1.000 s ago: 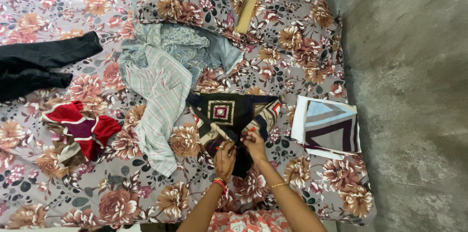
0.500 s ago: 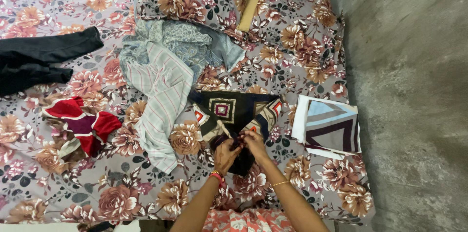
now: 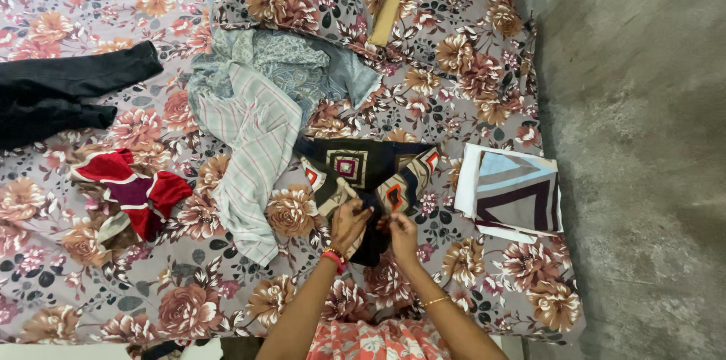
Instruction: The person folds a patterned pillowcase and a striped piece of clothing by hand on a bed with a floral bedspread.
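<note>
Dark patterned scarf has bunched tighter since a second ago; I see my left hand and right hand pinching its near edge.

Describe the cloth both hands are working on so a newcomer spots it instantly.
Start at the floral bedsheet covering the bed. Near its front edge, the left hand and right hand pinch a dark patterned cloth. It lies between a pale striped garment and a neatly folded cloth, and alone shows nested squares on black.
</note>
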